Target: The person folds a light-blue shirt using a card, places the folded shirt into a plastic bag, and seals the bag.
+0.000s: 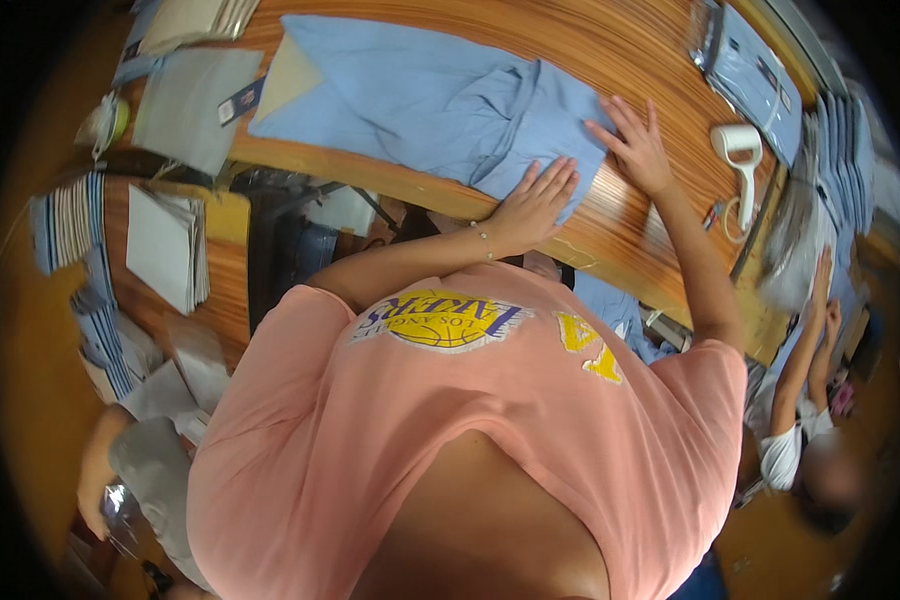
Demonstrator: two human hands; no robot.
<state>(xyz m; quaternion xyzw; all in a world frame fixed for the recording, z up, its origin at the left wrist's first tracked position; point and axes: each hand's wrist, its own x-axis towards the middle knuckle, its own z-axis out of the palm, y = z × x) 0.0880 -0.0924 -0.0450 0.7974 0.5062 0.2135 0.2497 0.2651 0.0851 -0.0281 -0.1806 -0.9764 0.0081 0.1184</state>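
A folded light blue garment is lying lengthwise on the wooden worktop, in front of the person. The left hand is resting flat on the right end of this garment; its grip is lying open, with the fingers close side by side. The right hand is touching the same end with its fingertips, and its grip is spreading wide, pinching nothing. A dark tag is lying at the garment's left end, beside a translucent sheet. To the right, a white lint roller is lying near a plastic-wrapped blue package.
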